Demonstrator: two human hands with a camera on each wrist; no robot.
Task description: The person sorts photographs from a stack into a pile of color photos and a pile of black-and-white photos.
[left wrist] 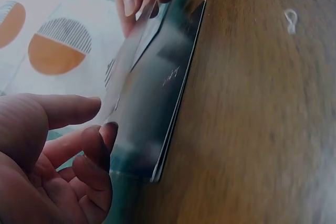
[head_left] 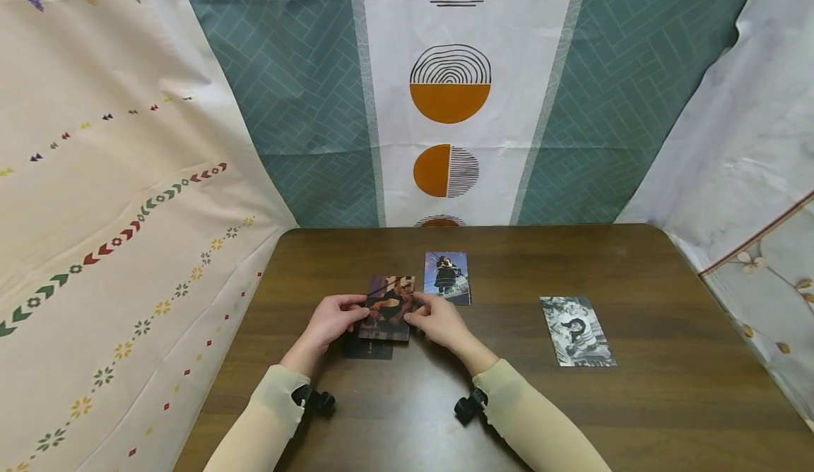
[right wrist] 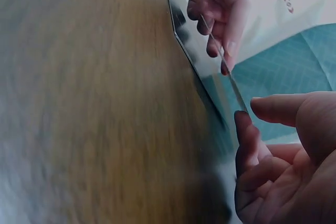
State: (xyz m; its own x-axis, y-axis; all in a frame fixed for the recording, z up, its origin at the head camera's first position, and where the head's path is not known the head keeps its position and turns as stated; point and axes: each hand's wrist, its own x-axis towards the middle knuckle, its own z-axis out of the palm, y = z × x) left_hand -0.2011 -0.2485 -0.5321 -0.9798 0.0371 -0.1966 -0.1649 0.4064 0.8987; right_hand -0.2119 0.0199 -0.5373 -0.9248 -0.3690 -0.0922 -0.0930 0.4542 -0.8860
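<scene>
Both hands hold one dark, warm-toned picture card [head_left: 388, 308] by its opposite side edges. My left hand [head_left: 333, 321] pinches the left edge between thumb and fingers, while my right hand [head_left: 440, 322] does the same at the right edge. In the right wrist view the held card [right wrist: 237, 92] shows nearly edge-on, raised over the table. Beneath it lies a black card [head_left: 370, 350], partly hidden; in the left wrist view the dark cards [left wrist: 152, 103] there show more than one edge and small light lettering.
Just behind the right hand lies a blue picture card [head_left: 447, 273] with a dark figure. A black-and-white picture card [head_left: 577, 332] rests farther right on the brown wooden table [head_left: 496, 401]. Patterned cloths [head_left: 305, 90] hang behind and beside the table.
</scene>
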